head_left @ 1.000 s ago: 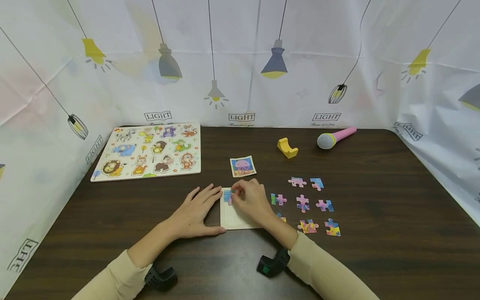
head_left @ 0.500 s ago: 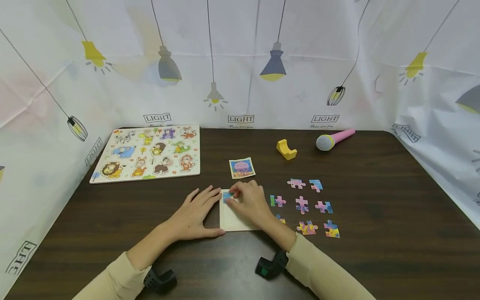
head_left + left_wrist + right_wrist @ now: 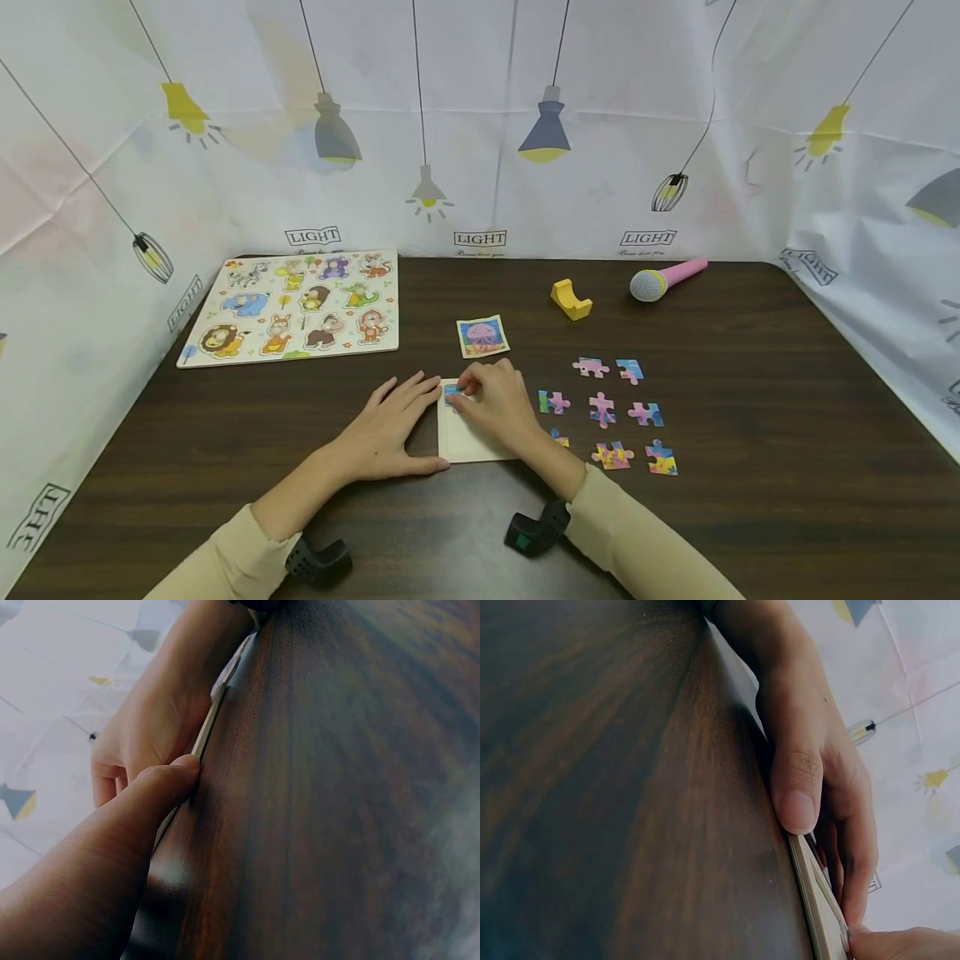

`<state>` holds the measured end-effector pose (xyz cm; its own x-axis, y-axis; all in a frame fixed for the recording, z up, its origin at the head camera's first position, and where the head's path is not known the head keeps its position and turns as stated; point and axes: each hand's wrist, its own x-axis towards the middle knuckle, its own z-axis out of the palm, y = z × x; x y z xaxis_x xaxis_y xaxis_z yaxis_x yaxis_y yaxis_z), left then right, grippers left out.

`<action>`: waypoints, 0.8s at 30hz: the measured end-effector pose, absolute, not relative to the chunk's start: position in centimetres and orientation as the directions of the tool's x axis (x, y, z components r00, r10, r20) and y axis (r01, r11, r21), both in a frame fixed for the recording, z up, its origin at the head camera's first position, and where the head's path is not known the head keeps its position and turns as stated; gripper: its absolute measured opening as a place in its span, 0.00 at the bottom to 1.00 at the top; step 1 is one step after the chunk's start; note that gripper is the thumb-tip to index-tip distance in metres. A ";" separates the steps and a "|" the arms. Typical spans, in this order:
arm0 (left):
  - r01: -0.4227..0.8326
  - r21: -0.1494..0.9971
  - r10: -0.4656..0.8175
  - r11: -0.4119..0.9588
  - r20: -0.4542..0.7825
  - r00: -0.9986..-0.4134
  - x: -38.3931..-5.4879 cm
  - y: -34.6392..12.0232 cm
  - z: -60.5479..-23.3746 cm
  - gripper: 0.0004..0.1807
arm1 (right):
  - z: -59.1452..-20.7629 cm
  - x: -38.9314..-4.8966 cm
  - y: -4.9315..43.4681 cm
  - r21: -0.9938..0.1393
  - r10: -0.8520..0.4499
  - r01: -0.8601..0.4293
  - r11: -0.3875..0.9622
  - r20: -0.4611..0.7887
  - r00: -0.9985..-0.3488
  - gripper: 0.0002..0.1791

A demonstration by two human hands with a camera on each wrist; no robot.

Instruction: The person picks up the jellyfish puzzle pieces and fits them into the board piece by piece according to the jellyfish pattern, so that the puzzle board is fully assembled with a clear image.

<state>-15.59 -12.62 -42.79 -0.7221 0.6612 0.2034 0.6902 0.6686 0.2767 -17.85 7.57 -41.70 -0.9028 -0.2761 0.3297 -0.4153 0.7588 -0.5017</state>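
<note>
Our right hand [image 3: 501, 407] pinches a blue puzzle piece [image 3: 451, 391] far left on the pale board [image 3: 472, 447]; our left hand [image 3: 390, 432] spreads wide.

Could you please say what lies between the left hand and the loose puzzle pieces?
The cream tray and, over it, the right hand; the head view shows this.

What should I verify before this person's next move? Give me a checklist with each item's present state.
1. Left hand touching the puzzle tray along its left edge: ok.
2. Right hand at the blue piece in the tray's far left corner: ok.
3. Blue piece fully seated: cannot tell; fingers partly cover it.
4. Picture card uncovered beyond the tray: ok.
5. Every loose piece fully visible: not ok; the right forearm partly hides one.
</note>
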 end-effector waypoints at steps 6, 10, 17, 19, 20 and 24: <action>0.691 0.275 0.663 0.669 0.199 -0.721 -15.6 -12.6 -42.7 0.52 | -41.6 -17.6 7.4 -0.520 -0.267 -0.408 0.750 0.326 -0.907 0.09; 0.694 0.269 0.667 0.668 0.199 -0.718 -15.6 -12.5 -42.6 0.52 | -41.5 -17.4 7.6 -0.510 -0.284 -0.417 0.752 0.320 -0.904 0.09; 0.695 0.270 0.665 0.667 0.206 -0.718 -15.6 -12.6 -42.5 0.52 | -41.6 -17.4 7.8 -0.499 -0.334 -0.458 0.736 0.321 -0.886 0.10; 0.694 0.270 0.665 0.667 0.203 -0.719 -15.6 -12.6 -42.5 0.52 | -41.6 -17.4 7.9 -0.507 -0.340 -0.466 0.725 0.325 -0.883 0.10; 0.694 0.271 0.665 0.667 0.202 -0.719 -15.6 -12.6 -42.5 0.52 | -41.6 -17.4 7.9 -0.510 -0.341 -0.468 0.722 0.326 -0.882 0.10; 0.693 0.273 0.665 0.668 0.200 -0.720 -15.6 -12.6 -42.5 0.52 | -41.6 -17.4 7.9 -0.528 -0.341 -0.460 0.714 0.313 -0.887 0.09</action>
<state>-15.57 -12.62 -42.53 -0.7195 0.6650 0.2002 0.6928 0.6675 0.2727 -17.44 7.86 -41.56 -0.8867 -0.3406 0.3128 -0.4604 0.7136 -0.5280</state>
